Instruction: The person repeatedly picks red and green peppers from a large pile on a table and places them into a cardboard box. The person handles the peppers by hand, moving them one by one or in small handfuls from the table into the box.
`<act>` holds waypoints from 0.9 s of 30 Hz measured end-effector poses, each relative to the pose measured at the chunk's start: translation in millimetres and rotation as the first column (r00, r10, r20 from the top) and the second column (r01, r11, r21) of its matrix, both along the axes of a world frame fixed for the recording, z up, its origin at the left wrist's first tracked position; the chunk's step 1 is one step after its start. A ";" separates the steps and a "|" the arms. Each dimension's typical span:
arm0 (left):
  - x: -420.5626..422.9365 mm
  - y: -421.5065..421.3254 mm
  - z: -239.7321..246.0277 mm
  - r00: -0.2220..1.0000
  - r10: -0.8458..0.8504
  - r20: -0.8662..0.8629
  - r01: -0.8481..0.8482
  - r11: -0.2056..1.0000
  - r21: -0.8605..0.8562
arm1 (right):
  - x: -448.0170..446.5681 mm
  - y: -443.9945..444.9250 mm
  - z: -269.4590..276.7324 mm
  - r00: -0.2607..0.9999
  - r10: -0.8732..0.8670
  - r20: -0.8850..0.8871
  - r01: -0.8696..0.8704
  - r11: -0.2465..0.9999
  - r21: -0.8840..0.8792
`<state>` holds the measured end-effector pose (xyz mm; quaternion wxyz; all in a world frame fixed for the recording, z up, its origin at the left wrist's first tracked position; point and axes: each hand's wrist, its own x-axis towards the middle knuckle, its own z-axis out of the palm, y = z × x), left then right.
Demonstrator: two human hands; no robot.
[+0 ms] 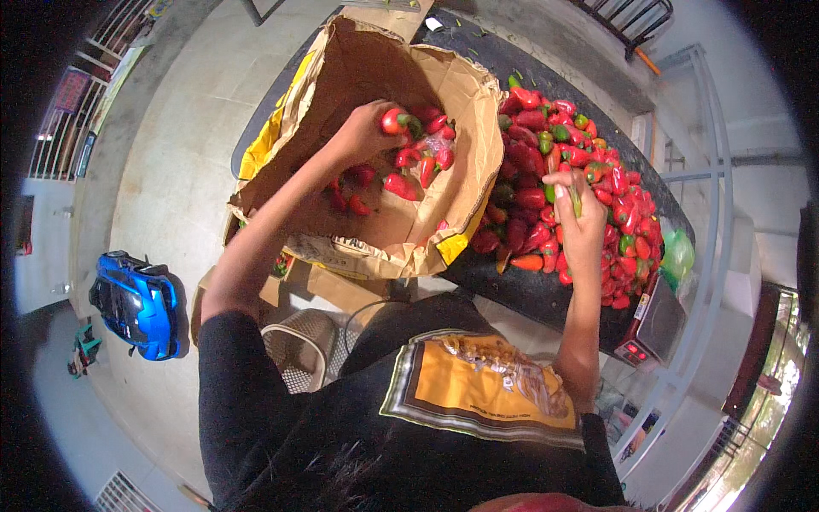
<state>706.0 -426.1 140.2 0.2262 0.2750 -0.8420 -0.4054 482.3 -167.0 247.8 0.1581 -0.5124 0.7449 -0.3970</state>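
My left hand (371, 131) is inside a wide-mouthed brown paper sack (466, 89) with yellow printed sides. It grips a red pepper (392, 121) with a green stem end. Below and right of that hand, several red peppers (402, 186) lie on the bottom of the sack. My right hand (581, 208) is over a big heap of mostly red peppers (531, 160) beside the sack. Its fingers are closed around a slim yellowish-green thing (576, 200), mostly hidden; whether that is a pepper or a tool, I cannot tell.
The heap rests on a black tabletop (505, 291). A box-like device with red lit digits (633, 351) and a green plastic bag (677, 256) are at its right. A perforated waste basket (301, 345) stands below the sack. A blue toy car (137, 304) is on the floor at left.
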 end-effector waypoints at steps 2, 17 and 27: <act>-30.3 -26.6 -41.0 0.991 -0.116 0.061 0.121 0.988 -0.094 | -4.7 16.3 -17.8 0.998 -0.033 0.046 0.033 0.999 -0.002; 51.6 -33.3 -131.2 0.613 -0.557 0.560 0.453 0.829 0.329 | -13.0 79.7 -59.7 0.941 -0.196 0.277 0.195 0.980 0.032; -5.9 -50.7 -104.9 0.926 -0.074 0.371 0.141 0.977 -0.159 | -4.7 60.0 -62.4 0.959 -0.174 0.226 0.173 0.985 0.025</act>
